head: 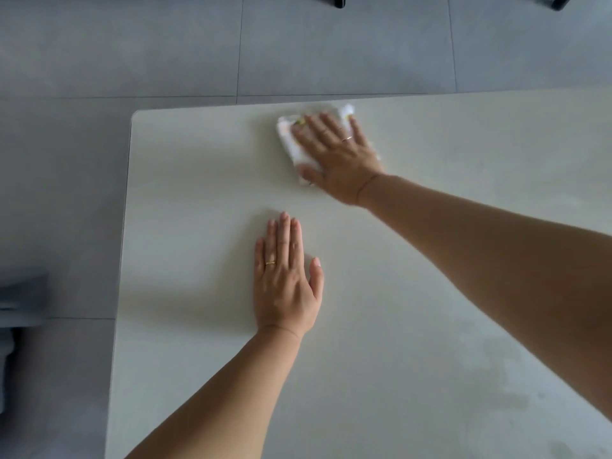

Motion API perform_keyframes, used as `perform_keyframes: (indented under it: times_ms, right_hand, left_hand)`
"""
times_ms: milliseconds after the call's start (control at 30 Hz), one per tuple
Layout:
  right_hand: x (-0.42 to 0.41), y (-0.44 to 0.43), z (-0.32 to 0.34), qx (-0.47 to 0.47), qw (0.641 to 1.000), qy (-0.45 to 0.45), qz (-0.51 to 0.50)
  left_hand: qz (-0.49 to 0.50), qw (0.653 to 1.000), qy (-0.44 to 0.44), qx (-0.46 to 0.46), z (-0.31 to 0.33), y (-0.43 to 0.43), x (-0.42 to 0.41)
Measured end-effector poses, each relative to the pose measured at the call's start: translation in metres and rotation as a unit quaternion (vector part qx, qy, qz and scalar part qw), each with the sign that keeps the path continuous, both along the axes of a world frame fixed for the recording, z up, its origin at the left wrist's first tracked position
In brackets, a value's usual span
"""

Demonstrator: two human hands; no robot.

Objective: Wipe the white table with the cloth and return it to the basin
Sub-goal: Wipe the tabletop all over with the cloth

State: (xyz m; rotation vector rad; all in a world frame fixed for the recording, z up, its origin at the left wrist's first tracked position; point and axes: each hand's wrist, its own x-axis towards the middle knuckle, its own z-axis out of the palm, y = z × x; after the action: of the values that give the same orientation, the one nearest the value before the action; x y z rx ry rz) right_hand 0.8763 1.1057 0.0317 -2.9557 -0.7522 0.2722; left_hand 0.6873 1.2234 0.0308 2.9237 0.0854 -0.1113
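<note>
Grey tiled floor [165, 44] fills the top and left. White bench [198, 193] runs out of frame right and bottom; only its far-left rounded corner shows. Faint darker patch [513, 376] lower right on the bench, can't tell if it's wet or shadow. Both forearms are bare and cut off by the frame edge.

Left hand [286, 283] lies flat on the bench, palm down, fingers straight, holding nothing. Right hand [334, 154] is near the far edge, fingers straight, pressing the cloth [288, 140] onto the bench. Hands well apart.

Cloth is white, bunched, mostly hidden under the hand. It's blurred, with yellow-green marks at the rim, pattern unreadable.

Grey blurred lump [20, 313] at the left edge, cut off, can't identify. Dark legs [339, 1] at the top are cropped. One of the rings [270, 262] on each hand.
</note>
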Motion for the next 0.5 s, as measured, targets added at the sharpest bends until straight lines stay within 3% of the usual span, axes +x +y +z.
perform_keyframes:
  times_ms: [167, 233, 367, 433, 500]
  right_hand:
    - [0.029, -0.017, -0.002, 0.019, 0.958, 0.012, -0.284]
    - [0.009, 0.009, 0.0, 0.032, 0.965, 0.008, -0.259]
    - [-0.019, -0.002, 0.002, 0.007, 1.0, -0.001, -0.015]
    - [-0.007, -0.041, -0.001, 0.007, 0.999, -0.01, -0.044]
    - [0.003, -0.072, -0.003, 0.024, 0.983, 0.001, -0.184]
  left_hand:
    - [0.0, 1.0, 0.002, 0.0, 0.0, 0.001, 0.001]
    - [0.001, 1.0, 0.002, -0.003, 0.0, 0.002, 0.0]
    - [-0.002, 1.0, 0.002, -0.004, 0.002, 0.002, 0.001]
    - [-0.003, 1.0, 0.001, -0.002, 0.002, 0.002, 0.002]
    - [-0.005, 1.0, 0.004, 0.001, 0.001, 0.002, 0.001]
